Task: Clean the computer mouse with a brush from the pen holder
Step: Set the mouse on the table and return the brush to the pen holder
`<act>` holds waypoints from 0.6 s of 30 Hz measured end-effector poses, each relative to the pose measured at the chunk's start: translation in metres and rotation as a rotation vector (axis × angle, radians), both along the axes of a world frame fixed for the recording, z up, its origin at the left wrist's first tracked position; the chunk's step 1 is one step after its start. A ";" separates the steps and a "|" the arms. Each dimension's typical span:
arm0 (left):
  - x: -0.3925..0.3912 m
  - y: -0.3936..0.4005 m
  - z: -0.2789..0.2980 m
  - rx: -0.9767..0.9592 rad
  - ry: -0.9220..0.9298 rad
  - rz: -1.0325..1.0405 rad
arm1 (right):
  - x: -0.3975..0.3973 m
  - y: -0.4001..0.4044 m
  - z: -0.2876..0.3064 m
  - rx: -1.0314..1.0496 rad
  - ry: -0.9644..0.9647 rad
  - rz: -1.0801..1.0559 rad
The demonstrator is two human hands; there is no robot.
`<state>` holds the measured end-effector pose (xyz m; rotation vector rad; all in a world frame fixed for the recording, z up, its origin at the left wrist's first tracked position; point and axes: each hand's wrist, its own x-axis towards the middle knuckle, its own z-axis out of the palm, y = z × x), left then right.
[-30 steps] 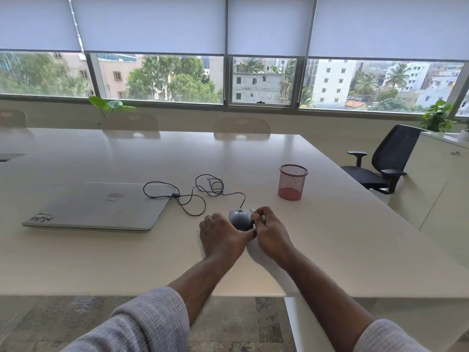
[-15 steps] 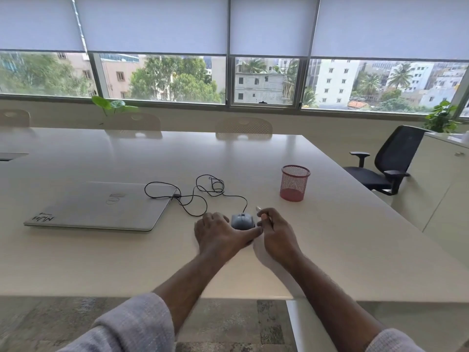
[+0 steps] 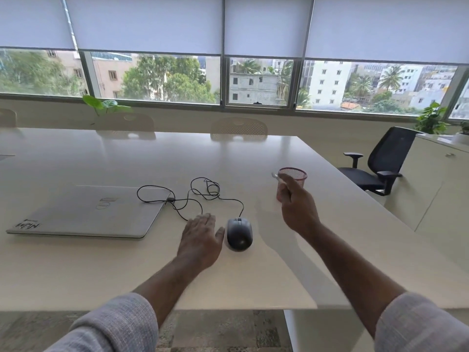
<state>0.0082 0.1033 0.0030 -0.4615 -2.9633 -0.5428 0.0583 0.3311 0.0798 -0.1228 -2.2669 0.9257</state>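
The dark grey mouse (image 3: 239, 233) sits flat on the white table (image 3: 101, 270), a little in from the near edge, with its cable (image 3: 193, 196) running away from it in loose loops toward the closed silver laptop (image 3: 86, 212) on the left. Nothing touches the mouse. Just to its left lies the left hand (image 3: 200, 240), palm down, fingers straight and together, the thumb pointing toward the mouse with a small gap between them; whether the palm rests on the table or hovers just above it cannot be told.

To the right and farther away, the right hand (image 3: 297, 204) is lifted off the table, its fingers curled around the thin brush (image 3: 277, 177), whose pale end sticks out past the knuckles toward the far left. The brush is blurred and its bristles cannot be made out. The hand is right in front of the red mesh pen holder (image 3: 295, 174), covering its lower left part; the pale tip sits just beside the holder's rim.

A black office chair (image 3: 380, 163) stands beyond the table's right side, next to a low white cabinet (image 3: 436, 189). Pale chair backs (image 3: 238, 128) line the far edge, under a wide window (image 3: 256, 82) with half-lowered blinds. Leafy plants (image 3: 104, 105) stand along the sill.
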 end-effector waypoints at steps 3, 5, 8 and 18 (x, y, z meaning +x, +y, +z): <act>-0.004 0.002 -0.002 -0.052 -0.049 -0.012 | -0.016 0.017 0.017 0.091 -0.011 -0.091; -0.006 0.002 -0.003 -0.077 -0.075 -0.019 | -0.028 0.027 0.027 0.141 -0.028 -0.159; -0.009 0.001 -0.005 -0.100 -0.109 -0.040 | -0.043 0.041 0.040 0.161 -0.055 -0.223; -0.013 0.003 -0.006 -0.136 -0.129 -0.052 | -0.077 0.068 0.058 0.199 -0.218 -0.259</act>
